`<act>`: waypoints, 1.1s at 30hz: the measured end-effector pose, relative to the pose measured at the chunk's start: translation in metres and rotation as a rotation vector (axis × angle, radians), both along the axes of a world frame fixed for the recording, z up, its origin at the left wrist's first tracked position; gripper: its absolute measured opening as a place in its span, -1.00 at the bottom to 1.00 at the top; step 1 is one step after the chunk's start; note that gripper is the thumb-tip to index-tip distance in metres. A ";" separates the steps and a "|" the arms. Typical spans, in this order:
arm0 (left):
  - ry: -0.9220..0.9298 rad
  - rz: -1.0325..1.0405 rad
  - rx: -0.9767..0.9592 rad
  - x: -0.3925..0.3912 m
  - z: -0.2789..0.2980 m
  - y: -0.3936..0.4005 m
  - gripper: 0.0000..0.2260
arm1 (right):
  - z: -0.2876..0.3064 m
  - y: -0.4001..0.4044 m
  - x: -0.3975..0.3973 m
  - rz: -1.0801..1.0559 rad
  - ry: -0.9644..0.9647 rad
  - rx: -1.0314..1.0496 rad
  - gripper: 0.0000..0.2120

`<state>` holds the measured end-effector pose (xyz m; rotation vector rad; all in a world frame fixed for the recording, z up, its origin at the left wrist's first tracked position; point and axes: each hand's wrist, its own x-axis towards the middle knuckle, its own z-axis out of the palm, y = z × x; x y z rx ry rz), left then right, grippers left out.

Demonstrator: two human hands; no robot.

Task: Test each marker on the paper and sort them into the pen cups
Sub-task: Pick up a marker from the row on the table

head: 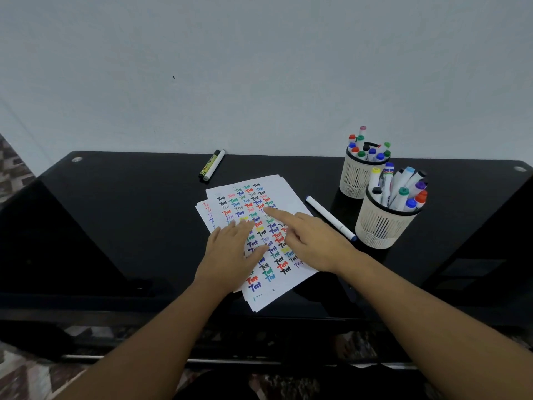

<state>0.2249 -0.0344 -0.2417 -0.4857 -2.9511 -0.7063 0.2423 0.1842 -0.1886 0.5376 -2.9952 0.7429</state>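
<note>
Now both pen cups (383,225) (357,176) brim with capped markers (401,196)

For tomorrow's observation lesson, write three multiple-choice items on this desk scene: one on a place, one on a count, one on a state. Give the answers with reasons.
1. Where does the single white marker lie?
A. Between paper and nearer cup
B. Inside the farther cup
C. Under the left hand

2. How many pen cups stand on the desk?
A. One
B. Two
C. Four

3. What is the right hand doing?
A. Gripping a marker
B. Lifting a cup
C. Pointing, empty, at the paper

Answers: 1 A, it lies beside the paper, by the nearer cup. 2 B, a farther cup stands behind. 3 C, its forefinger rests on the writing; the left hand lies flat.
</note>
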 end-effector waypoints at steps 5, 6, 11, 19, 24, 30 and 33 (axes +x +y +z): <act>-0.012 -0.002 -0.068 -0.002 -0.001 0.000 -0.37 | 0.000 -0.002 0.001 -0.042 -0.036 -0.063 -0.51; -0.012 -0.002 -0.072 -0.002 -0.001 0.000 -0.37 | 0.000 -0.002 0.002 -0.048 -0.037 -0.070 -0.51; -0.025 0.000 -0.076 -0.001 0.001 -0.001 -0.38 | 0.000 -0.001 0.000 -0.113 -0.103 -0.274 -0.49; -0.039 0.000 -0.080 -0.001 0.003 -0.001 -0.38 | 0.021 -0.001 -0.008 -0.198 -0.123 -0.452 -0.60; -0.045 -0.008 -0.088 -0.001 0.005 -0.001 -0.38 | 0.043 0.004 -0.020 -0.203 0.060 -0.404 -0.69; -0.050 -0.011 -0.096 -0.002 0.004 -0.001 -0.36 | 0.096 0.015 -0.044 -0.326 0.328 -0.164 -0.67; -0.038 -0.012 -0.100 -0.002 0.003 -0.001 -0.36 | 0.122 0.032 -0.061 -0.440 0.409 -0.105 -0.65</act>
